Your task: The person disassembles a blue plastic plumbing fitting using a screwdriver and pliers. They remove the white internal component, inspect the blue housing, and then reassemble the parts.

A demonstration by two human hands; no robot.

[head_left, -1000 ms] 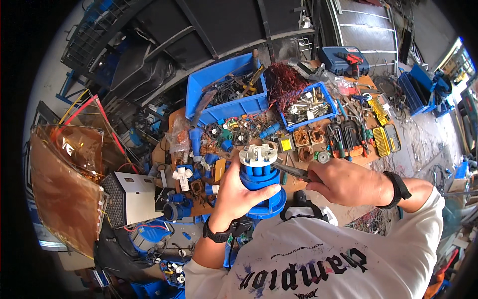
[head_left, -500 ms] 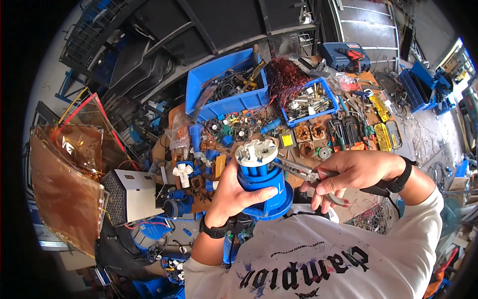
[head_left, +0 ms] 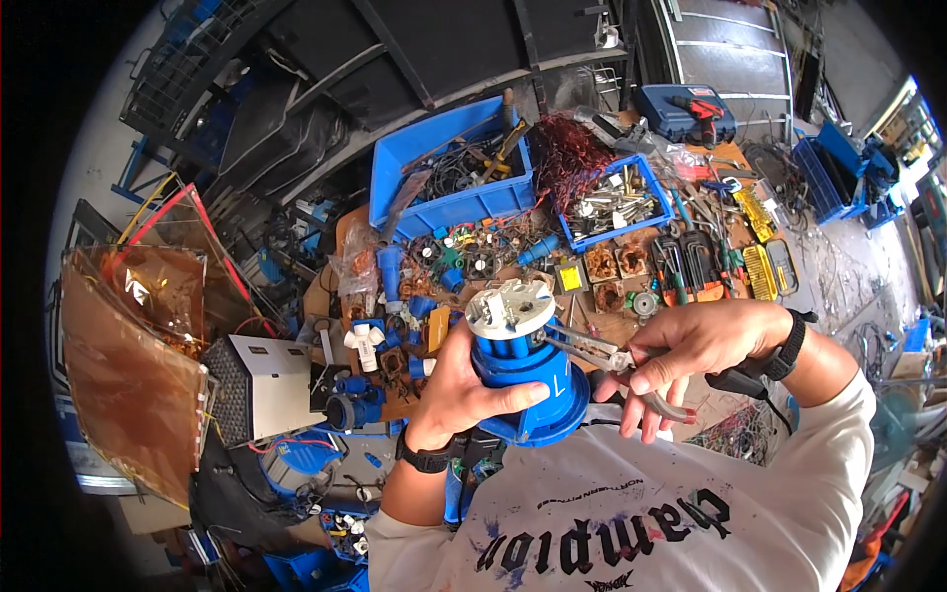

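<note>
A blue plastic cylindrical housing (head_left: pixel 538 412) with a wide flange stands upright in the middle, its white round insert (head_left: pixel 515 314) at the top. My left hand (head_left: pixel 459 400) is wrapped round its left side, the thumb lying across the front. From the right, my right hand (head_left: pixel 695 340) grips a pair of locking-type metal pliers (head_left: pixel 604 355). Their jaws reach in just under the edge of the white insert, beside the blue posts. Whether the jaws clamp on something there I cannot make out.
Behind the housing, a wooden bench (head_left: pixel 631 326) carries many loose parts. A blue crate (head_left: pixel 459 209) of cables and a blue tray (head_left: pixel 623 235) of metal parts stand at the back. Hand tools (head_left: pixel 695 261) lie right of them. A white box (head_left: pixel 271 380) is at left.
The housing has shifted slightly down and its top tilts a little more toward me. The pliers and my right hand have moved slightly with it; both hands keep their hold.
</note>
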